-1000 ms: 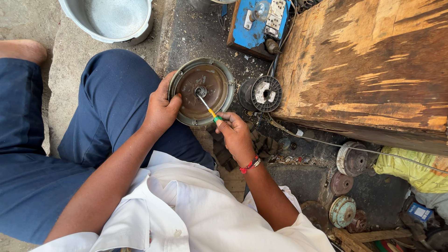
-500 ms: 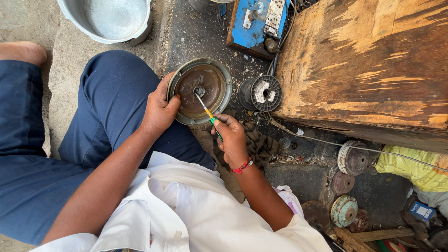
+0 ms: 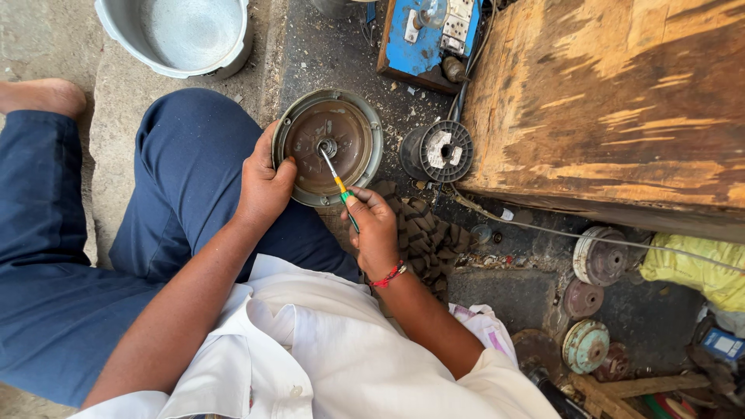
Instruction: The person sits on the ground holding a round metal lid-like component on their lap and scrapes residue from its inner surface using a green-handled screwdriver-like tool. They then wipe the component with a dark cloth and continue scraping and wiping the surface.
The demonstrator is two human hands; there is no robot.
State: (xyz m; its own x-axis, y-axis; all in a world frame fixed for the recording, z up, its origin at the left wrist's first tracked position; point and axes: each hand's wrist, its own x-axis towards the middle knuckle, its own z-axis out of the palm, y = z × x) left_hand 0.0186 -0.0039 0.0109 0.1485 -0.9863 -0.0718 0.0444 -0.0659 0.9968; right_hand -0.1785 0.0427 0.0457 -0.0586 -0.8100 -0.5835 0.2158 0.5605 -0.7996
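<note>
**Screwdriver tip set at the hub of the round motor cover**

The right hand (image 3: pixel 375 233) is wrapped around a small screwdriver (image 3: pixel 339 186) with a yellow-and-green handle; its thin shaft slants up to the central hub of the round metal motor cover (image 3: pixel 329 146), just above mid-frame. The left hand (image 3: pixel 264 186) clamps the cover's left rim, thumb on the brown inner face, fingers behind, propping it against the blue-trousered thigh.

Compared with a second ago, the right hand sits a little lower and closer to the body, the handle drawn back while the tip stays on the hub. The cover and the left hand have barely shifted. That reads as steady prying or turning at the centre, not a change of tool.

Room is tight on the right: a black wire spool (image 3: pixel 439 150) lies just beside the cover, with the edge of the wooden bench (image 3: pixel 621 101) beyond it. A blue switch board (image 3: pixel 427 39) lies above, and a metal basin (image 3: pixel 182 35) at upper left. Below the right hand lies a coiled chain (image 3: pixel 423 237); further motor parts (image 3: pixel 597 260) cluster at lower right.
</note>
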